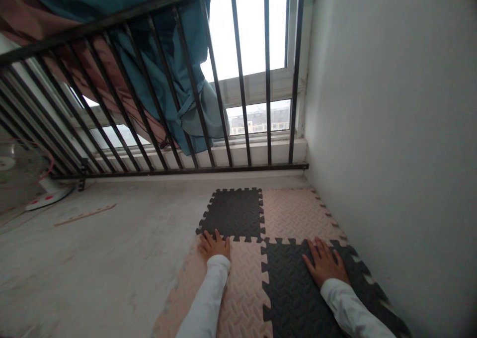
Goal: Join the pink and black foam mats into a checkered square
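Four-square puzzle pattern aside, the foam mat tiles alternate dark and beige on the floor. My left hand (215, 246) lies with spread fingers on the near beige foam tile (244, 288), its fingertips at the seam with the far dark foam tile (234, 211). My right hand (325, 263) rests, fingers apart, on the near dark foam tile (294, 288), close to its far edge. Beyond it is the far beige foam tile (294, 211), beside the wall. The tiles' toothed edges meet along the seams. Neither hand holds anything.
A white wall (402, 129) rises on the right. Ahead stands a black metal railing (179, 170), with a blue and pink curtain (156, 69) and windows behind it. A fan (48, 196) stands on the concrete floor (122, 258) at left, near a thin strip (85, 215).
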`<state>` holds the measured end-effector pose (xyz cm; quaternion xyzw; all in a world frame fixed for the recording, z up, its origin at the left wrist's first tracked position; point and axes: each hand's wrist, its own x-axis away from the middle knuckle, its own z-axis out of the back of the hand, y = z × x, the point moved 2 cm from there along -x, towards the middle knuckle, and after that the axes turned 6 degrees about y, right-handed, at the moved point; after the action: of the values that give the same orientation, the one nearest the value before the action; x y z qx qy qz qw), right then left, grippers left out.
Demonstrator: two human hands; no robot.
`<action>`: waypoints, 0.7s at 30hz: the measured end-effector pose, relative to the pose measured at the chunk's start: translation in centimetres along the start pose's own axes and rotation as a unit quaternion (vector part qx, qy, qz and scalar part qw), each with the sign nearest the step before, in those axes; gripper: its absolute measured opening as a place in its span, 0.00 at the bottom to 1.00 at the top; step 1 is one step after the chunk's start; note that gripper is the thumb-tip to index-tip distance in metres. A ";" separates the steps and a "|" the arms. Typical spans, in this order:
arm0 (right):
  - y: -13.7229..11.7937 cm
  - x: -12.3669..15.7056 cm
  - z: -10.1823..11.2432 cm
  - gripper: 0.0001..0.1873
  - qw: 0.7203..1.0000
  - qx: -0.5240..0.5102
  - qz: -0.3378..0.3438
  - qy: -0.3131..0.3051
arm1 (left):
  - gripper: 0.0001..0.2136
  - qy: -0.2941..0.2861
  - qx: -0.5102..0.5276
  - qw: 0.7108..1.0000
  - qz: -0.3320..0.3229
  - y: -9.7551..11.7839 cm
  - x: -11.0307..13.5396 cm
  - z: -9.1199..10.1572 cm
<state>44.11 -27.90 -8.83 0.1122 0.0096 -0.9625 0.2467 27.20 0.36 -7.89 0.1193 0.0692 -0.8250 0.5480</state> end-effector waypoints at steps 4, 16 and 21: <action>-0.2 0.1 0.7 0.30 1.000 0.007 -0.008 -0.019 | 0.29 -0.032 0.010 0.999 0.024 -0.6 0.0 0.0; 0.3 0.0 0.0 0.31 1.000 0.008 0.001 -0.007 | 0.30 -0.009 -0.010 0.999 -0.047 -3.3 -0.5 -0.7; 0.6 -0.2 -0.2 0.32 1.000 0.011 0.006 -0.011 | 0.31 -0.009 0.016 0.999 -0.049 -3.6 -0.4 -0.8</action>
<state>44.57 -28.29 -8.95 0.1045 -0.0044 -0.9623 0.2510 24.13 2.34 -8.62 0.1176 0.0565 -0.8528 0.5057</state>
